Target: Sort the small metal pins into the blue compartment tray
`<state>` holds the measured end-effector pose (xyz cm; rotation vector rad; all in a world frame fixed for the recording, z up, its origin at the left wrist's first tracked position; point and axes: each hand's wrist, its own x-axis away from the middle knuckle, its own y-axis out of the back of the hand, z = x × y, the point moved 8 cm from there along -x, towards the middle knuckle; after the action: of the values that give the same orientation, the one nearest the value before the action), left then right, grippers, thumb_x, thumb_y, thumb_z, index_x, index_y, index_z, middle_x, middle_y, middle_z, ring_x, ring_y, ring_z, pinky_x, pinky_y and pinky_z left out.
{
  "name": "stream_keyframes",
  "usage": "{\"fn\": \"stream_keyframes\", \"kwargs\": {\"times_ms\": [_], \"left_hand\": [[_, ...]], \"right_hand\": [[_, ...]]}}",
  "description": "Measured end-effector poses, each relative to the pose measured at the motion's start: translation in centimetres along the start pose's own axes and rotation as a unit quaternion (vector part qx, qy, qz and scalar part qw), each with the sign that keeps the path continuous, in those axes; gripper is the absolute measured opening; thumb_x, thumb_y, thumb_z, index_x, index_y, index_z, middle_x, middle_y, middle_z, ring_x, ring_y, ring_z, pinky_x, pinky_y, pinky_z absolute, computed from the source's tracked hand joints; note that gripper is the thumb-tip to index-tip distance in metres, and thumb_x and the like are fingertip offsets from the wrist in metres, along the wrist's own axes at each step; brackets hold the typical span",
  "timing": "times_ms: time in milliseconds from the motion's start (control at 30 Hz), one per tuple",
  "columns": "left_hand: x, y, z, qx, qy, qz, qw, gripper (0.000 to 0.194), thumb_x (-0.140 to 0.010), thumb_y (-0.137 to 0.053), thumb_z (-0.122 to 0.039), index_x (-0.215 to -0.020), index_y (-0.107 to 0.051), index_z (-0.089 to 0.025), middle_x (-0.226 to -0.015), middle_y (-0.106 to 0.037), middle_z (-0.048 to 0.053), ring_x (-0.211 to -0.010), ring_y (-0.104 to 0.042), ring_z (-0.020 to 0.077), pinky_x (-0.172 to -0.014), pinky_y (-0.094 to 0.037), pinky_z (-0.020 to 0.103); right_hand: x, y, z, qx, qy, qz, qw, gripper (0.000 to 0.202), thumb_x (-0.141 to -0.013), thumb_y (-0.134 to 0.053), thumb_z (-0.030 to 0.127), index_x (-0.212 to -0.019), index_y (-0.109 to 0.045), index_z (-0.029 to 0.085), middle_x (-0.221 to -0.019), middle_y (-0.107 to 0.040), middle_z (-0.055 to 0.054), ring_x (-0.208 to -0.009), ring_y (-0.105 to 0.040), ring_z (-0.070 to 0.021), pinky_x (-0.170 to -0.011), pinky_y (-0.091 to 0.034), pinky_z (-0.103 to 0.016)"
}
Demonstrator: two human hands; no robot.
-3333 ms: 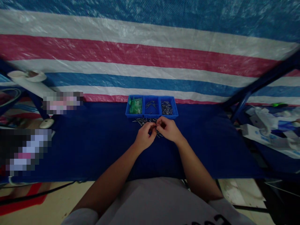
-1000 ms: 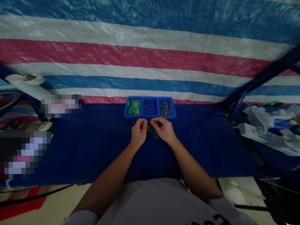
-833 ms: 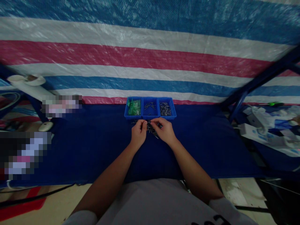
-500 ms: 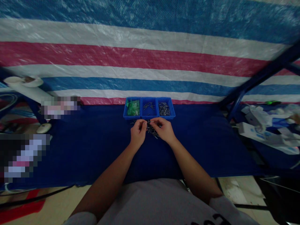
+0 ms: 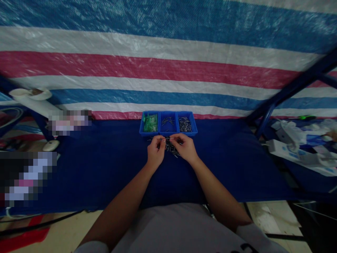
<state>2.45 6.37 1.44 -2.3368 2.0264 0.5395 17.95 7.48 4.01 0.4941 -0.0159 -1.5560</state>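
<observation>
My left hand [image 5: 156, 150] and my right hand [image 5: 185, 147] meet over a loose pile of thin dark metal pins [image 5: 172, 151] on the blue cloth. Both are closed in a pinch, with one slim metal pin [image 5: 167, 138] lying level between the fingertips. Its ends are hidden by the fingers. Just beyond the hands stands a blue three-part tray [image 5: 168, 133]. Green packets [image 5: 150, 123] fill its left compartment, a few pins [image 5: 167, 121] lie in the middle one, and many short metal pieces [image 5: 185, 124] in the right one.
A blue cloth [image 5: 105, 168] covers the work surface. Behind it hangs a striped plastic sheet [image 5: 168, 66]. White boxes and bags [image 5: 300, 154] lie at the right beside a blue metal frame [image 5: 265, 117]. A white tube [image 5: 34, 100] stands at the left.
The view has shifted slightly, so everything sits a little lower. Both hands stay pinched over the pile, and the pin between them shows more plainly.
</observation>
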Motion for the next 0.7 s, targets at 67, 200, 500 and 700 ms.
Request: {"fn": "stream_keyframes", "kwargs": {"times_ms": [67,200,500,700], "left_hand": [[0.01,-0.02,-0.03,0.002,0.0,-0.001,1.0,0.018,-0.09,-0.052,-0.036,-0.095,-0.058,-0.02,-0.061,-0.055,-0.004,-0.054,-0.056,0.0106,-0.054,-0.041,0.022],[0.02,-0.05,-0.16,0.011,-0.001,-0.001,1.0,0.018,-0.09,-0.052,-0.037,-0.092,-0.057,-0.02,-0.061,-0.054,-0.004,-0.054,-0.056,0.0107,-0.056,-0.043,0.022],[-0.13,-0.14,-0.12,0.028,0.0,0.001,1.0,0.021,-0.091,-0.05,-0.04,-0.087,-0.055,-0.019,-0.063,-0.053,-0.004,-0.056,-0.055,0.0103,-0.057,-0.044,0.022],[-0.05,-0.16,0.05,0.026,0.0,-0.004,1.0,0.018,-0.09,-0.054,-0.035,-0.099,-0.055,-0.02,-0.061,-0.054,-0.005,-0.054,-0.054,0.0109,-0.055,-0.042,0.022]], "right_hand": [[0.02,0.02,0.0,0.0,0.001,-0.002,1.0,0.017,-0.081,-0.065,0.032,-0.092,-0.071,0.02,-0.083,-0.071,-0.005,-0.071,-0.065,-0.0166,-0.066,-0.052,-0.029],[0.06,0.09,0.3,-0.002,-0.003,-0.001,1.0,0.016,-0.08,-0.066,0.031,-0.091,-0.071,0.02,-0.082,-0.071,-0.005,-0.071,-0.065,-0.0166,-0.066,-0.052,-0.029],[-0.01,0.04,0.45,-0.011,-0.009,0.005,1.0,0.015,-0.08,-0.066,0.03,-0.089,-0.071,0.02,-0.081,-0.071,-0.005,-0.069,-0.064,-0.0164,-0.064,-0.051,-0.029],[-0.04,0.12,0.41,-0.004,-0.008,0.003,1.0,0.016,-0.08,-0.065,0.031,-0.089,-0.071,0.019,-0.082,-0.071,-0.005,-0.07,-0.064,-0.0165,-0.064,-0.051,-0.029]]}}
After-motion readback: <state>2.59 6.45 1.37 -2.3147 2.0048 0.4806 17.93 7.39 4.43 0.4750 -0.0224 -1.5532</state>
